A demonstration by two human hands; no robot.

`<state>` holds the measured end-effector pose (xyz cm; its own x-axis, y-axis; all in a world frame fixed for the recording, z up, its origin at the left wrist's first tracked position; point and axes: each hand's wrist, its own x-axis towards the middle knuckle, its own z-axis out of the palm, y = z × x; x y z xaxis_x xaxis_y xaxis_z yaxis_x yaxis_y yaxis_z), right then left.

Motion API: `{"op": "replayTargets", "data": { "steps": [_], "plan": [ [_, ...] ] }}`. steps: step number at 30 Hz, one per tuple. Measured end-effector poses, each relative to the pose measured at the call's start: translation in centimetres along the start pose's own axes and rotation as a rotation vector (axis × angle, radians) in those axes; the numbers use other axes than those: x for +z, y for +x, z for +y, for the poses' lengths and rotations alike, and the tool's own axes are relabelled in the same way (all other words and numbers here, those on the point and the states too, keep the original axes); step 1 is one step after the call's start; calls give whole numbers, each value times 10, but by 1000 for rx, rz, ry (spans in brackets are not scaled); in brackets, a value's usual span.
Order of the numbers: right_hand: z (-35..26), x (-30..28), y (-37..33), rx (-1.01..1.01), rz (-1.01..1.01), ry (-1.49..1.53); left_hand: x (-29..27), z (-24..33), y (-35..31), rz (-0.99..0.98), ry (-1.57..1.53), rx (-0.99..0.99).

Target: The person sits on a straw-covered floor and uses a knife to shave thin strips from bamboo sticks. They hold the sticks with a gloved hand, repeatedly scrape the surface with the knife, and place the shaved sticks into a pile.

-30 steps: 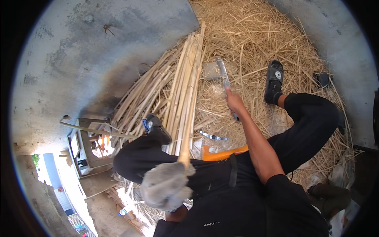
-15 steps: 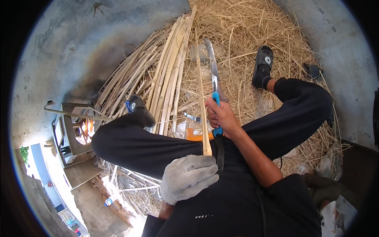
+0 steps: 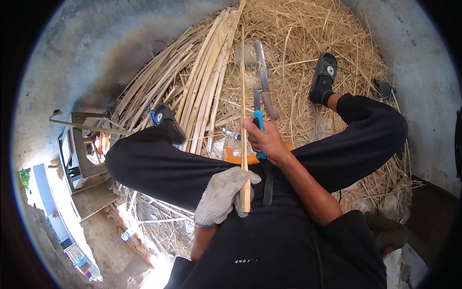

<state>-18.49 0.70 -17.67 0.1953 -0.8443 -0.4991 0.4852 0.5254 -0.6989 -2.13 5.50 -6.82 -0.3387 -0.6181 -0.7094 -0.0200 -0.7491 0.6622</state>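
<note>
Background: straw (image 3: 315,31), beyond gloved left hand (image 3: 222,193), clamped on pale strip (image 3: 243,91). Right hand (image 3: 269,139), just ahead: clasping blue cutter (image 3: 258,117).

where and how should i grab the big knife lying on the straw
Best taken by its brown handle, probably from the person's near right side: the big knife lies with its handle toward the person and its blade pointing away. The blue cutter in the right hand has its own blade just left of that handle.

Left grip (image 3: 221,195) holds a pale strip (image 3: 245,195), right grip (image 3: 270,142) a blue cutter (image 3: 258,117).
</note>
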Motion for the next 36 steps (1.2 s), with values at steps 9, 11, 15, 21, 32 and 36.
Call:
{"op": "replayTargets", "data": {
  "steps": [9,11,15,21,32,36],
  "plan": [
    [10,2,-14,-662,22,-918,7,6,-9,34,-191,-34],
    [19,4,-14,-728,18,-993,9,5,-9,55,-207,-14],
    [28,9,-8,-690,81,-1077,3,-5,-6,56,-316,-63],
    [42,28,18,-709,272,-1275,-14,-17,-2,118,-486,-41],
    [-15,-37,66,-235,563,-1161,-12,-22,-16,173,-304,119],
    [18,2,21,-825,5,-1165,-5,-16,-17,77,-314,106]
  ]
}}
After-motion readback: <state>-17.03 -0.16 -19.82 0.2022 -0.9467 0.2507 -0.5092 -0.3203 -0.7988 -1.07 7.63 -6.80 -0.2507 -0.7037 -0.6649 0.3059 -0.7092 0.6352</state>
